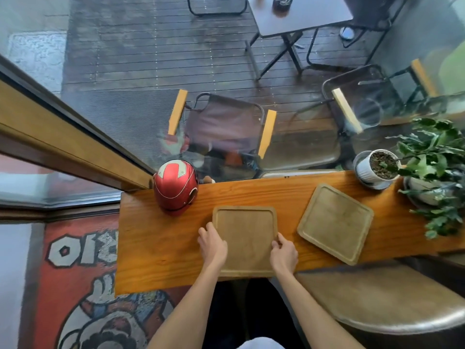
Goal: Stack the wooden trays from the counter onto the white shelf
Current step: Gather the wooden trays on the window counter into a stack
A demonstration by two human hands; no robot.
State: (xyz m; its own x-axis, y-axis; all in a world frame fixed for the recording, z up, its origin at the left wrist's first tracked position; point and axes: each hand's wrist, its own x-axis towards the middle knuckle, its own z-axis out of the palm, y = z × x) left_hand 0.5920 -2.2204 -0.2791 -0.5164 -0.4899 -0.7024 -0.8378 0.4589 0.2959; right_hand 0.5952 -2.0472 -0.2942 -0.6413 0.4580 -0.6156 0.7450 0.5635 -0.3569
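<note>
Pickup step: left hand [212, 244] and right hand [283, 253] pinching near square wooden tray [245, 241] edges, 9 and 3 o'clock. Next: lift level off wooden counter [156, 248]; white shelf unseen.

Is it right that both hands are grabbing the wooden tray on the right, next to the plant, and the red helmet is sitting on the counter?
Not quite. The head view shows the left hand and right hand grabbing the near tray in the middle, not the tilted tray beside the plant. The red helmet does sit on the counter.
</note>
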